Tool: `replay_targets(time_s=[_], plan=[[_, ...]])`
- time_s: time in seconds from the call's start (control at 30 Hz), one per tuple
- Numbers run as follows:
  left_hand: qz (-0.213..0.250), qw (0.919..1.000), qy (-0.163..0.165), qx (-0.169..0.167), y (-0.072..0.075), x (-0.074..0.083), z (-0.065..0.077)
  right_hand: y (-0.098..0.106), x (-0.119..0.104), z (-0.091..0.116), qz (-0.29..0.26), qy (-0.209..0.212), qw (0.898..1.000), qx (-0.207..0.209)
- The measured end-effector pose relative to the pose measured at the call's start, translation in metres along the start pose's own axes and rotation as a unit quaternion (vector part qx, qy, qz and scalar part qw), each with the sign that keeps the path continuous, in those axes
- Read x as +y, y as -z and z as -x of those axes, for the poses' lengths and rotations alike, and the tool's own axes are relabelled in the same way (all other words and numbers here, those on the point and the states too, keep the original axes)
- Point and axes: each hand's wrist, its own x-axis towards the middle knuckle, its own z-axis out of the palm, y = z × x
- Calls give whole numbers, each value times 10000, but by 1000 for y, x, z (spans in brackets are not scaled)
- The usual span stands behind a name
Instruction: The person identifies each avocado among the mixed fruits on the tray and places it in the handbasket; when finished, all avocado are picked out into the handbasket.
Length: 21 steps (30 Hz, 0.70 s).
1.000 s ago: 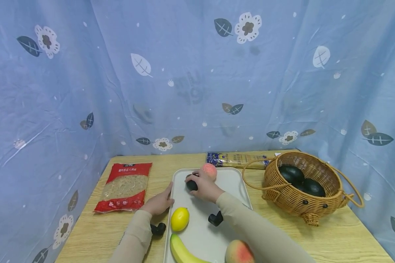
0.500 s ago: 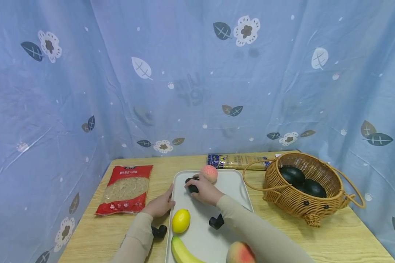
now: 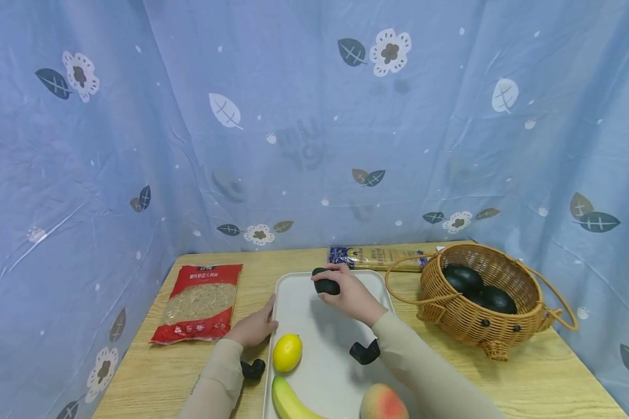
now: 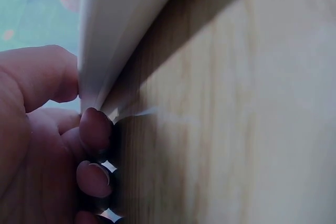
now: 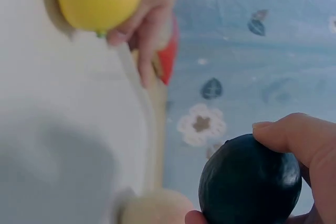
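Observation:
My right hand (image 3: 353, 295) holds a dark avocado (image 3: 325, 282) over the far part of the white tray (image 3: 314, 364). In the right wrist view the avocado (image 5: 247, 184) sits between the thumb and fingers, with a shadow cast on the tray below. My left hand (image 3: 253, 327) is at the tray's left edge. Up close in the left wrist view, the thumb is on the rim (image 4: 105, 30) and the fingers curl against its outer side. On the tray lie a yellow lemon (image 3: 287, 352), a banana (image 3: 292, 401) and a peach (image 3: 382, 402). A second peach (image 5: 157, 208) is hidden behind my right hand in the head view.
A wicker basket (image 3: 453, 317) with raised handles stands at the right, two avocados (image 3: 495, 298) visible inside. A red pasta bag (image 3: 196, 302) lies left of the tray, and a long noodle packet (image 3: 377, 257) lies behind it. A blue curtain (image 3: 293, 116) encloses the table.
My right hand has gripped the avocado and lifted it off the tray, moving up and to the right, now covering the far peach. The left hand has stayed at the tray's edge.

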Motion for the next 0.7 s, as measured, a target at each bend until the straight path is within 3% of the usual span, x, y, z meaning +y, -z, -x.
replay_targets(time_s=[0.47,0.7], plan=[[75,10000,12,-18,1,-1,0,63,2,34,189,-436,9918,1190],[65,10000,8,-39,-2,-1,-2,112,7,66,553,-782,9704,2216]])
